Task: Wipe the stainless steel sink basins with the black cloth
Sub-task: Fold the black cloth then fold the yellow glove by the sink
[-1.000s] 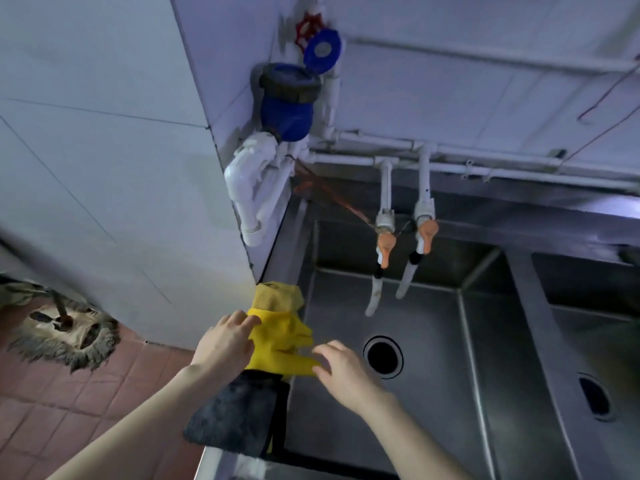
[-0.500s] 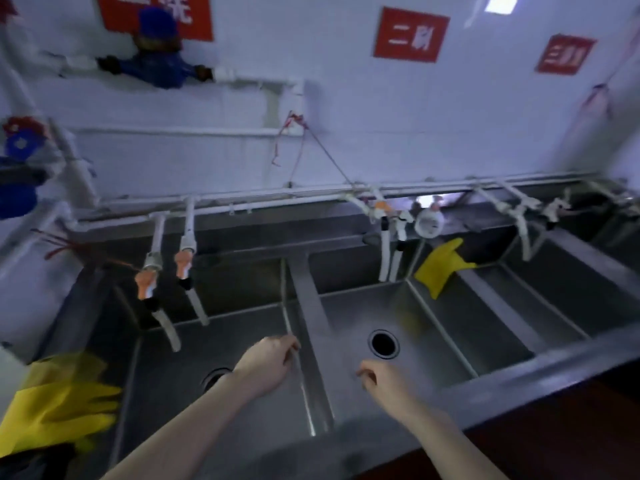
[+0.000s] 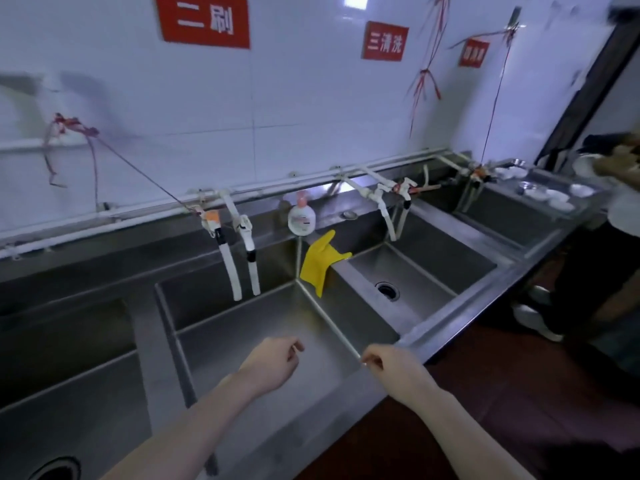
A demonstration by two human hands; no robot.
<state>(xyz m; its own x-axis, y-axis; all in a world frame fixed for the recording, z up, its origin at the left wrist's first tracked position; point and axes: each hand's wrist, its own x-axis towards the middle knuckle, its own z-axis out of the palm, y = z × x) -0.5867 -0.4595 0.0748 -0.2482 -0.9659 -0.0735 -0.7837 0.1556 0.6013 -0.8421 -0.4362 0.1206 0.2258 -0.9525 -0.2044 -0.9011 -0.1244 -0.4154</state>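
Observation:
A long stainless steel sink unit runs along the white tiled wall, with several basins side by side. My left hand hovers over the middle basin, fingers loosely curled and holding nothing. My right hand hangs near that basin's front right corner, also loosely curled and empty. The black cloth is out of view.
A yellow rubber glove drapes over the divider between the middle and right basins. A soap pump bottle stands on the back ledge. White taps hang over the basins. White dishes and a person are at far right.
My view has swung right from the left end of the sinks, where both hands touched a yellow glove over the black cloth. Both hands let go and now hover empty over the middle basin.

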